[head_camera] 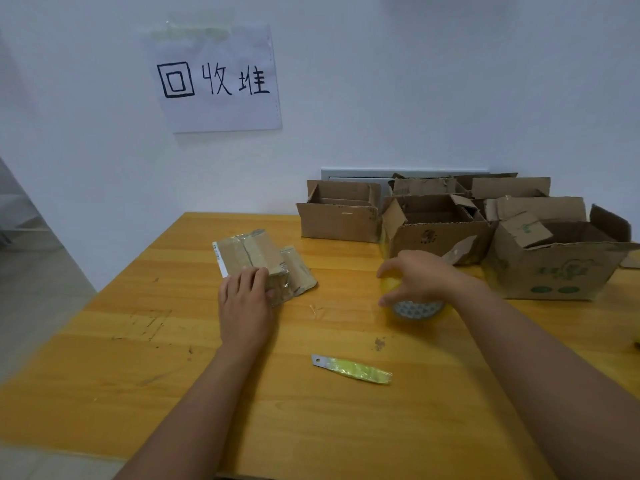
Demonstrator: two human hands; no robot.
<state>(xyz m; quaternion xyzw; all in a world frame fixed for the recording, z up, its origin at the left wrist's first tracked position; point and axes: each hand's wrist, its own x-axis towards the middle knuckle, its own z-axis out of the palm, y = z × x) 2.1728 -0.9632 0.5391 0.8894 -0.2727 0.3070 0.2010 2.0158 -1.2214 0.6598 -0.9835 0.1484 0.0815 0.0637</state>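
Step in hand: I judge this to be the binding of folded cartons. The tape roll is gripped, but no strip is drawn yet.
Left hand: my left hand (244,299) lies on the flattened brown cardboard bundle (256,259), fingers nearly straight, pressing it onto the yellow wooden tabletop (166,393).
Right hand: my right hand (415,277) has its fingers curled round the roll of clear yellowish packing tape (417,309), which sits on the tabletop well apart from the bundle, to its right.
Next move: I think it calls for finding the loose tape end and bringing the roll across to the bundle, with pressure kept on the folds so they do not spring open.
Cutting tool: a small metal blade with a yellow wrapped handle (351,369) lies near, between my forearms.
Behind: open brown cardboard boxes (433,233) stand at the far right.
Hard to see: the right hand covers the top of the roll and the roll is blurred, so I cannot tell where the tape end is. The rightmost box is cut off by the frame edge.
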